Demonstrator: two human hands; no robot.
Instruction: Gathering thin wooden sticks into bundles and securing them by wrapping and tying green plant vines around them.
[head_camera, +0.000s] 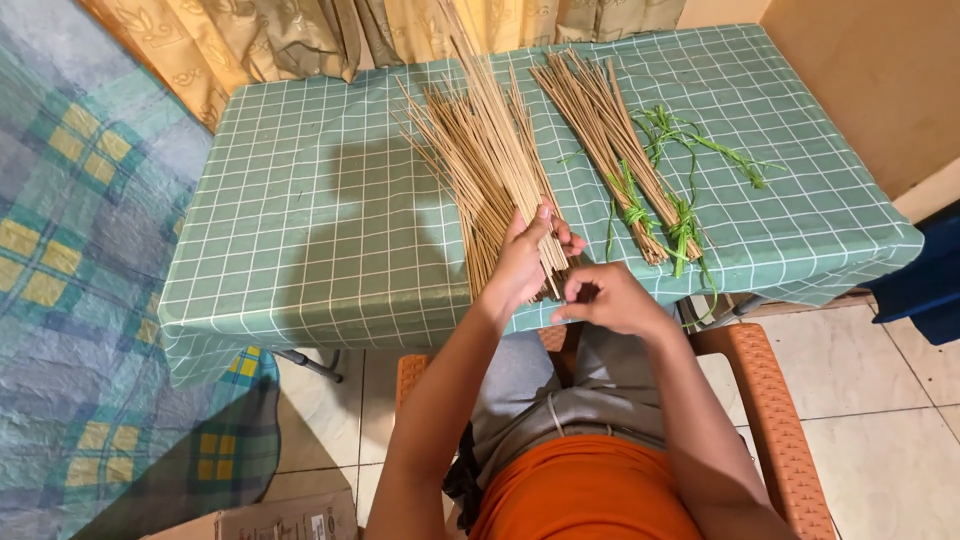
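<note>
A seated person's left hand (522, 262) gripped a fanned sheaf of thin sticks (487, 150) at the near edge of the green checked tabletop (310, 210). The right hand (610, 298), at its 4 o'clock, pinched closed at the stick ends. With so loose a grip, the sticks could probably have slid apart; two tied bundles (625, 150) lay at 2 o'clock.

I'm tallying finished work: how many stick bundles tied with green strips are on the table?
2. Both lie right of the loose sticks that the left hand grips: one tied bundle on the left, the other tied bundle touching it on the right. None seem hidden.
</note>
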